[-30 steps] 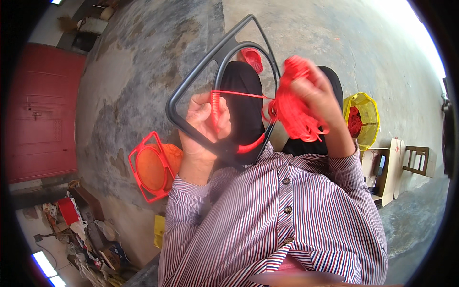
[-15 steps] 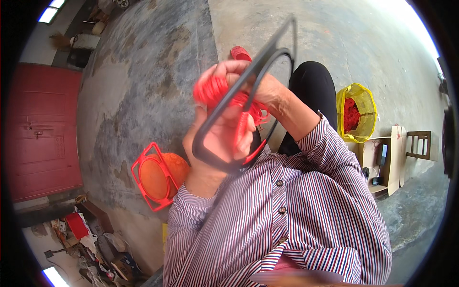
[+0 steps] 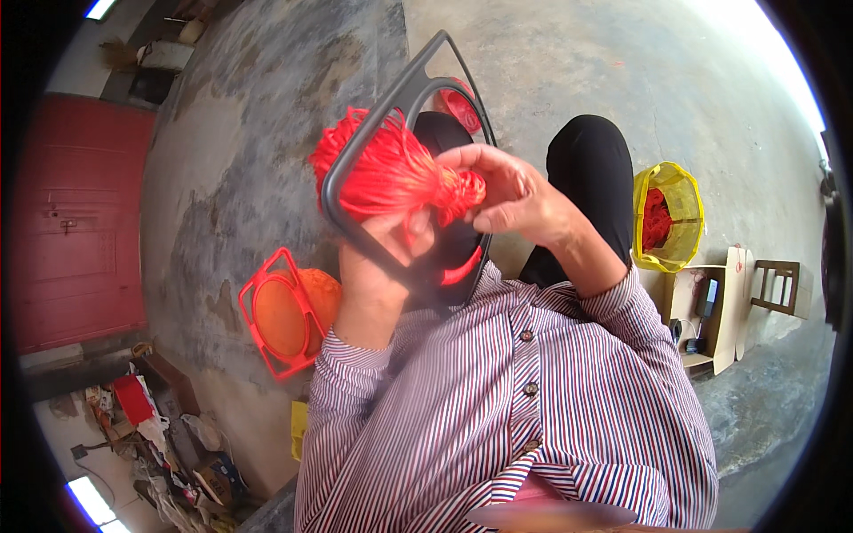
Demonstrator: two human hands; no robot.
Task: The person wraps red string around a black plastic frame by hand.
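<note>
A thick bundle of red cord (image 3: 378, 173), loose strands fanned at its left end and gathered into a knotted loop at its right, lies in my left hand (image 3: 378, 258), whose fingers close under it. My right hand (image 3: 515, 195) curls round the knotted end, index finger and thumb on either side. A black plastic frame (image 3: 342, 164) with a round opening slants up over the bundle and my left wrist. Its lower end carries a red strip (image 3: 464, 269). What keeps the frame up is partly hidden.
A red frame (image 3: 255, 306) with an orange bag (image 3: 322, 293) stands on the concrete floor at left. At right are a yellow basket (image 3: 671, 264) holding red cord, an open cardboard box (image 3: 730, 306) and a small wooden stool (image 3: 775, 284). Clutter lies lower left, near a red door (image 3: 84, 222).
The cord bundle has turned and come into plain view, its strands spread to the left. My right hand has moved off its far side to the knotted end. The black frame has shifted left.
</note>
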